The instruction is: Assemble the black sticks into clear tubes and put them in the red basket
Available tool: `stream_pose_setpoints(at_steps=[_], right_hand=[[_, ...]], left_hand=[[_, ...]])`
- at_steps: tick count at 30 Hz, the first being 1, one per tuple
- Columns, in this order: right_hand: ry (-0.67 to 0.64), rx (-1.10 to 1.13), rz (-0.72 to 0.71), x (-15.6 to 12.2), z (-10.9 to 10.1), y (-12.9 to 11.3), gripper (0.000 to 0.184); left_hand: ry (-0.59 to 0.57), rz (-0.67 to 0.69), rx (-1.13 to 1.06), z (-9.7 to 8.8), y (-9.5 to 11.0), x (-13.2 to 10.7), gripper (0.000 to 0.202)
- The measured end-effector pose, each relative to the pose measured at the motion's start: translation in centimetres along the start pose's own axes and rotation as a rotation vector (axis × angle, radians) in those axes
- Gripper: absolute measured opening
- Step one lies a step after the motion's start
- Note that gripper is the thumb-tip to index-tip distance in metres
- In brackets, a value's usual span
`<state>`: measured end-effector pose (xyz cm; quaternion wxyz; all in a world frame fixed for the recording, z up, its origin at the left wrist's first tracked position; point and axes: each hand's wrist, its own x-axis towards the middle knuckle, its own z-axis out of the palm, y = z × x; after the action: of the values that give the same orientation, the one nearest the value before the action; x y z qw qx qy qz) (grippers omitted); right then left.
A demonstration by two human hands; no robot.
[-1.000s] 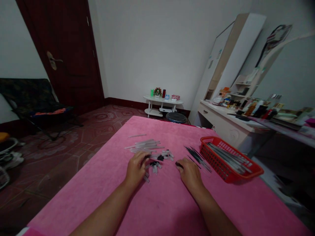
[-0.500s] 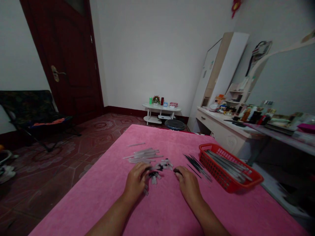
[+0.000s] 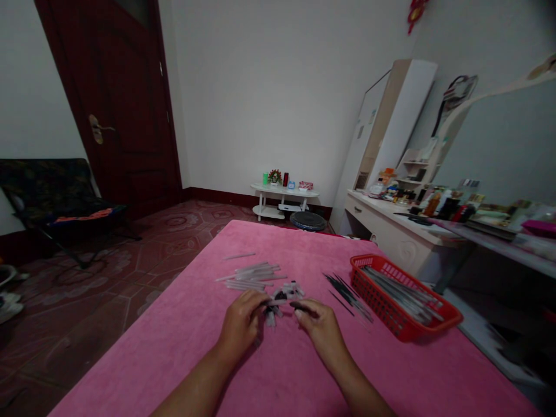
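Note:
My left hand (image 3: 241,318) is closed, with a short translucent tube (image 3: 277,302) jutting from its fingertips toward the right. Facing it, my right hand (image 3: 320,324) pinches a small dark piece (image 3: 297,305), close to the tube's end; I cannot tell whether the two touch. Below and behind the fingers lies a pile of short clear and black pieces (image 3: 294,288), like pen caps, partly hidden by my hands. Beyond my left hand rest several clear pen barrels (image 3: 252,274). Thin dark sticks like pen refills (image 3: 347,292) lie right of my right hand.
A red plastic basket (image 3: 452,319) holding several long grey-white pens or tubes stands on the pink cloth (image 3: 182,347) at the right. One lone barrel (image 3: 240,256) lies farther back. Beyond are a white side table (image 3: 260,188), a dresser (image 3: 391,223) and a folding chair (image 3: 52,191).
My right hand has moved left with the small dark piece, up to the left hand. The translucent tube now shows clearly at the left fingertips.

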<state>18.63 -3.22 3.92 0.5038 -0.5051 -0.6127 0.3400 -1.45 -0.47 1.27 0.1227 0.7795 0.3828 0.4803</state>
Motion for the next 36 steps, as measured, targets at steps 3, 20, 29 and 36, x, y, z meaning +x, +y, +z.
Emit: stream_pose_setpoints(at_steps=[3,20,29,36], right_hand=[[0.029,0.095,0.082,-0.06,0.29,-0.09,0.029],[0.116,0.298,0.166,-0.24,0.27,-0.63,0.029],[0.116,0.28,0.147,-0.33,0.48,-0.91,0.022],[0.118,0.133,0.055,-0.34,0.56,-0.15,0.017]], left_hand=[[-0.003,0.015,0.016,0.12,0.0,-0.09,0.021],[-0.06,0.025,0.028,0.2,0.09,-0.28,0.022],[-0.073,0.028,0.009,0.17,0.08,-0.22,0.023],[-0.091,0.042,0.005,0.22,0.3,-0.26,0.025]])
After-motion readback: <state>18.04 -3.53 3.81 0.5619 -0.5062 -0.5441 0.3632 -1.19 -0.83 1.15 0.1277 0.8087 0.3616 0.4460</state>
